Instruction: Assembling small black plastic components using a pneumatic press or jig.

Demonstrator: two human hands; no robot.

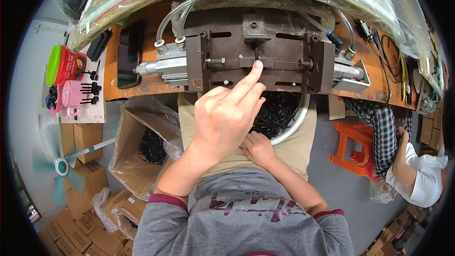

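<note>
My left hand (226, 114) reaches over the bench fixture (199, 23). Its index finger is stretched out, with the tip against a slim black part (256, 53) standing at the middle block. The other fingers bend slightly, and the thumb is hidden. Lower down, my right hand (259, 149) lies at the near edge of a heap of small black plastic parts (276, 116) in my lap, partly ringed by a pale curved rim (296, 125). Its fingers are curled together; whatever they hold is hidden. Pneumatic cylinders (171, 69) flank the fixture, one pointing inward from each side.
A phone (129, 54) and a pink cup (72, 96) are on the left. A lined carton (142, 151) of black parts stands beside my left leg. Clear air hoses (173, 16) arch over the bench. An orange stool (350, 144) and another person (417, 175) are at right.
</note>
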